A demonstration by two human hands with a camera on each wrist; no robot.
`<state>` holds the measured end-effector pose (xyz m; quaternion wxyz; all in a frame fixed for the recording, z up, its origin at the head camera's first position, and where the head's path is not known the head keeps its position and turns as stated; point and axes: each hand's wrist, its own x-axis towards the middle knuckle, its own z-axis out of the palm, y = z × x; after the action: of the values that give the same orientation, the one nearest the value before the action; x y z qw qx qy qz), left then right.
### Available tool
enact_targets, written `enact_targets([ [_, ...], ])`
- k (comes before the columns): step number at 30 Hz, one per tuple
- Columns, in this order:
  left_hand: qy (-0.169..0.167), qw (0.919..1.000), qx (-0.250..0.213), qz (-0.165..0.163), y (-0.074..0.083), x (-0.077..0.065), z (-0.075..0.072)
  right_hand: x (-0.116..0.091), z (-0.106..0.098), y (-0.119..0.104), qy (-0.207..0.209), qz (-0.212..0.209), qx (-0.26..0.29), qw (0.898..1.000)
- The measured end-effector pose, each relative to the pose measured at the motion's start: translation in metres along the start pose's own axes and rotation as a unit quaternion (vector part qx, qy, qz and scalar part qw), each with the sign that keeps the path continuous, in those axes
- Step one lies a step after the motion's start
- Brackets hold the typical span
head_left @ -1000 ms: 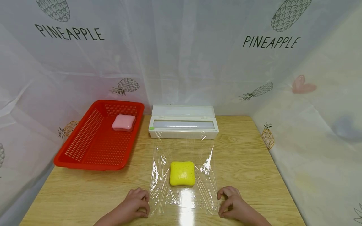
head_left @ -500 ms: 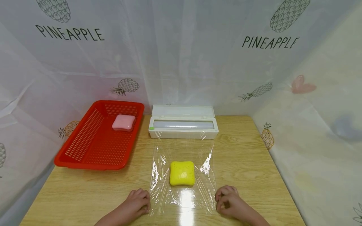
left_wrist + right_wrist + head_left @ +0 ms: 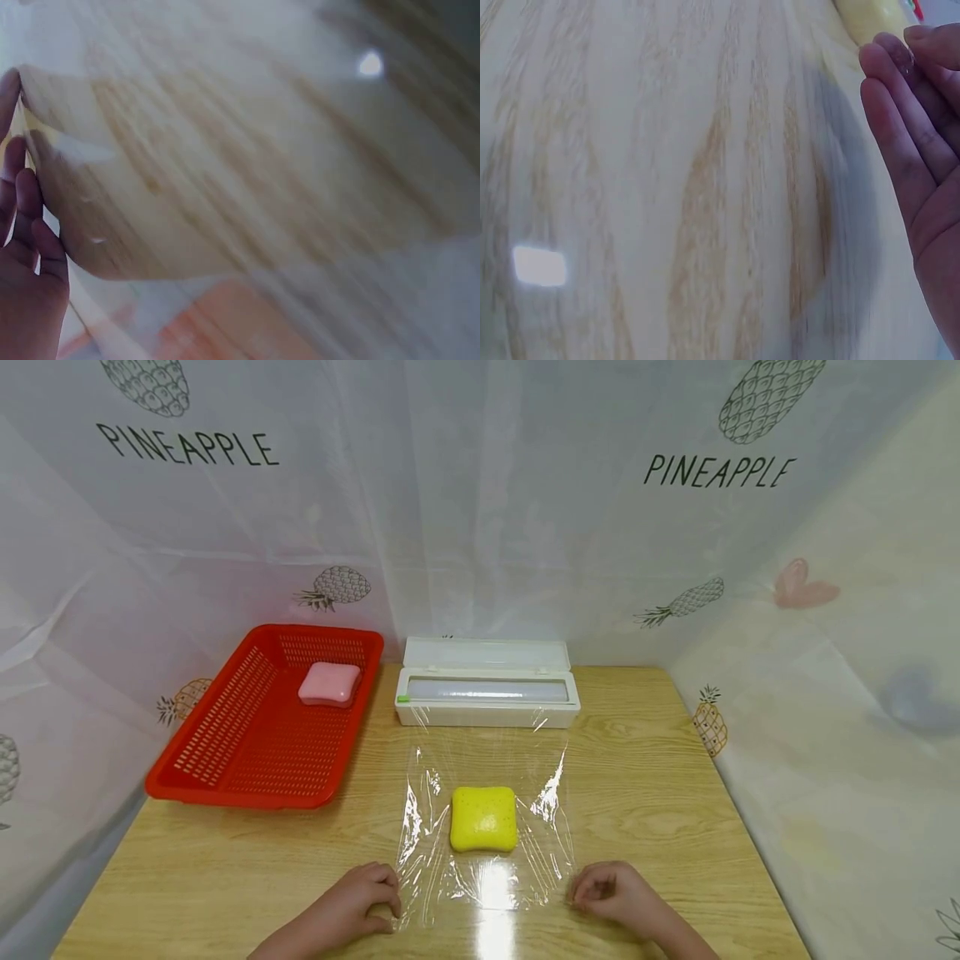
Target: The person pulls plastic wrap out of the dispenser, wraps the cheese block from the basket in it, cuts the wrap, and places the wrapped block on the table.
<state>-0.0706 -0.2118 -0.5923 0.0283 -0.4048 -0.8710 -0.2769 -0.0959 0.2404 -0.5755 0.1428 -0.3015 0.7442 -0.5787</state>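
Observation:
A yellow sponge-like block (image 3: 483, 820) with small specks lies on the table at the middle of a sheet of clear plastic wrap (image 3: 431, 885). The wrap runs forward from a white dispenser box (image 3: 487, 717) at the back. At the sheet's front left corner my left hand (image 3: 367, 897) rests with thumb and fingers parted. The left wrist view shows its fingers (image 3: 30, 195) lightly bent. My right hand (image 3: 611, 893) pinches the front right corner of the wrap between thumb and forefinger. In the right wrist view its other fingers (image 3: 896, 127) extend below the pinch.
A red plastic basket (image 3: 337, 777) stands at the left with a pink block (image 3: 330, 683) inside. The dispenser's lid (image 3: 486, 652) is raised at the back. A curtain printed with pineapples (image 3: 480, 527) encloses the wooden table (image 3: 645, 760).
My right hand has shifted slightly inward and up with the wrap's corner. The left thumb and fingers came together, then parted. Sponge-like block, basket and dispenser stay in place.

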Motion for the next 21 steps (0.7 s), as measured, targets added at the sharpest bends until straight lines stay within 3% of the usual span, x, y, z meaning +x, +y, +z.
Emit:
enact_targets([
  [5, 0.024, 0.9992, 0.009, 0.030, -0.001, 0.004, 0.002, 0.001, 0.000, -0.001, 0.010, 0.002, 0.022, 1.000],
  [9, 0.023, 0.9981, 0.035, 0.045, 0.000, 0.008, 0.002, 0.002, -0.002, 0.000, 0.007, 0.000, 0.041, 0.999],
  [15, -0.004, 0.9991, 0.040, 0.017, 0.003, 0.008, 0.000, 0.006, -0.006, -0.003, 0.016, -0.012, 0.024, 1.000],
  [21, 0.006, 0.9999, 0.007, -0.007, 0.004, 0.009, -0.001, 0.010, -0.010, -0.008, 0.015, -0.022, 0.014, 1.000],
])
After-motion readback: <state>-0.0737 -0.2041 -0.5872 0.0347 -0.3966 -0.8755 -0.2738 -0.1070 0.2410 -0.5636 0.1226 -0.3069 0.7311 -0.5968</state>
